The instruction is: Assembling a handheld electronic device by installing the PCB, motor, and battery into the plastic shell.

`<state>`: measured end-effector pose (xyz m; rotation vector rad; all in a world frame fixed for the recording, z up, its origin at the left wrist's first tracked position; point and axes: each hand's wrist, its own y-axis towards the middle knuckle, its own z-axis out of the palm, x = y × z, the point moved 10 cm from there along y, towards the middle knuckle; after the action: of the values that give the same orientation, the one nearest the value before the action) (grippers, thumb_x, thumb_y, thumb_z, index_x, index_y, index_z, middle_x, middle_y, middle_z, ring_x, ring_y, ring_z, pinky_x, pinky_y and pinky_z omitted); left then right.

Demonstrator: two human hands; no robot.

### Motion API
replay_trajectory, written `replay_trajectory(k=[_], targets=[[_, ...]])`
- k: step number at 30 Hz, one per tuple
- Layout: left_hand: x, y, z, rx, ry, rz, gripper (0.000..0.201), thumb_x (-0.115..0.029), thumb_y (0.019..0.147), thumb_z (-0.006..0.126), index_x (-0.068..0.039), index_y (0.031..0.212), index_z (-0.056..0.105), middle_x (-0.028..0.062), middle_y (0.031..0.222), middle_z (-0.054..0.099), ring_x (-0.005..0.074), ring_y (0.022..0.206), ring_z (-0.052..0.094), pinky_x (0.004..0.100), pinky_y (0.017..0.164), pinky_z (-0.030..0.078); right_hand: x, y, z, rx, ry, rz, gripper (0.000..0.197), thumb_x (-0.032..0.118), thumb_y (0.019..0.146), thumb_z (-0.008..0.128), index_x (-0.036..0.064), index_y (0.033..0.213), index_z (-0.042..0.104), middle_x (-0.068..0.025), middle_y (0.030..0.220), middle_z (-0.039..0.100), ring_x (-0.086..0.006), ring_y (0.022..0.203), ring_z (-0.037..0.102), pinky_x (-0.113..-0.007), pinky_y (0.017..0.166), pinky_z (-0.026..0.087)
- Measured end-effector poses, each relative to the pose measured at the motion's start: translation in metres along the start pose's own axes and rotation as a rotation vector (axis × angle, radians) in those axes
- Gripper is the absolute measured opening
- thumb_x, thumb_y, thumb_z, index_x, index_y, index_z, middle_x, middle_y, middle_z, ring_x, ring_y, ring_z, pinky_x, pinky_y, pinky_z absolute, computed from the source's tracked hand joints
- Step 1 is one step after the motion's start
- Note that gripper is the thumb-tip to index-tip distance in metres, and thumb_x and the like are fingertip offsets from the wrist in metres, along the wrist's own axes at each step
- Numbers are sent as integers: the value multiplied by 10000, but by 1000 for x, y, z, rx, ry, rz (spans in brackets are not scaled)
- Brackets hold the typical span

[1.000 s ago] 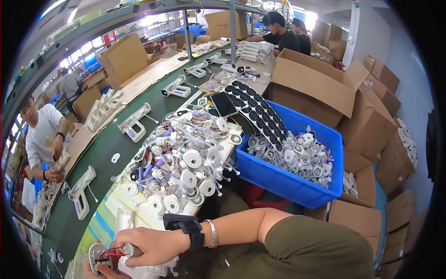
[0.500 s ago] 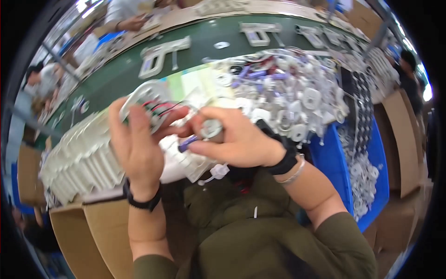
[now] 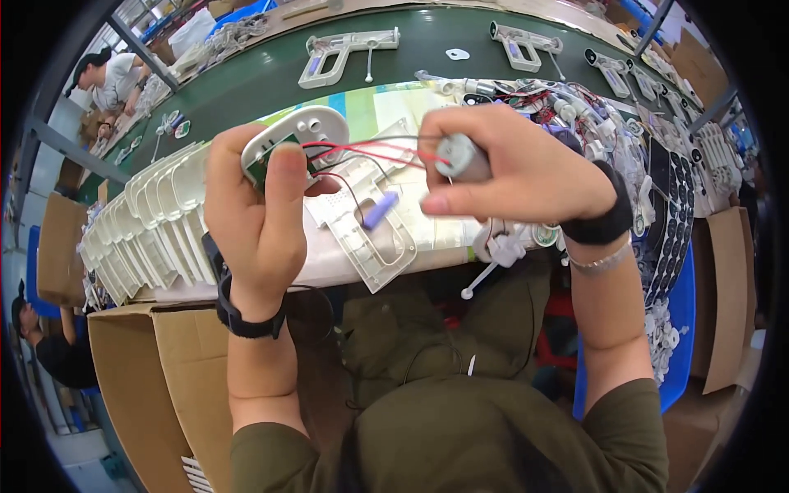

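Note:
My left hand (image 3: 256, 218) grips a rounded white plastic cover (image 3: 325, 122) with a small green circuit board (image 3: 261, 167) pressed under the thumb. In my right hand (image 3: 534, 168) is a small silver motor (image 3: 464, 158), held between thumb and fingers. Red and black wires (image 3: 370, 150) stretch between board and motor. A purple cylinder (image 3: 380, 210) hangs on a thin wire between the hands, slightly blurred. Below it, a white gun-shaped shell half (image 3: 374, 259) lies on the bench. Under my right hand is a clear-white part with a ball-tipped rod (image 3: 503, 251); what supports it is hidden.
A row of nested white shells (image 3: 156, 222) stands at left. Electronic and plastic parts pile up behind my right hand. Gun-shaped assemblies (image 3: 349, 53) lie on the green belt (image 3: 271, 78). A blue bin (image 3: 680, 353) is at right, a cardboard box (image 3: 193, 361) at lower left. A co-worker (image 3: 119, 78) sits far left.
My hands have moved apart; the right went right with the motor, pulling the wires out. The purple cylinder, earlier by my right thumb, now dangles free. The view has shifted.

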<state>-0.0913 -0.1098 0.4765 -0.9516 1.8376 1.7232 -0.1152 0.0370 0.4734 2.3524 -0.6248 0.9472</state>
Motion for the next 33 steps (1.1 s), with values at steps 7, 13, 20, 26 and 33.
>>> replay_trajectory(k=[7, 13, 20, 26, 33], targets=[[144, -50, -14, -3, 126, -630, 262, -184, 900, 543, 43, 1029, 527, 65, 792, 604, 99, 596, 583, 220, 475, 460, -121, 43, 51, 43, -401, 257, 323, 251, 758, 608, -18, 932, 567, -206, 817, 625, -347, 816, 613, -414, 729, 482], [158, -73, -31, -9, 456, -478, 306, -173, 862, 570, -25, 1128, 535, 133, 772, 603, 220, 589, 600, 316, 529, 459, -150, 58, 85, -66, -462, 240, 258, 227, 802, 610, 9, 873, 491, -165, 769, 612, -354, 773, 595, -434, 675, 466], [134, -71, -41, -160, 970, -225, 251, -123, 827, 599, -28, 1049, 532, 159, 755, 610, 322, 644, 600, 396, 557, 461, -149, 58, 108, -65, -610, 334, 250, 260, 795, 616, 51, 881, 510, -127, 684, 611, -329, 650, 616, -433, 547, 480], [144, -58, -49, -113, 1138, -310, 267, -150, 831, 600, -31, 1052, 509, 148, 703, 614, 314, 615, 609, 398, 544, 457, -122, 58, 109, -211, -727, 236, 148, 111, 750, 584, 57, 868, 512, -105, 706, 602, -277, 616, 632, -369, 495, 488], [138, -65, -46, -114, 1248, -307, 349, -170, 827, 604, -37, 1147, 563, 121, 589, 572, 279, 517, 557, 361, 508, 430, -130, 61, 118, -157, -668, 252, 126, 78, 737, 557, 53, 852, 511, -94, 687, 584, -260, 574, 627, -352, 464, 486]])
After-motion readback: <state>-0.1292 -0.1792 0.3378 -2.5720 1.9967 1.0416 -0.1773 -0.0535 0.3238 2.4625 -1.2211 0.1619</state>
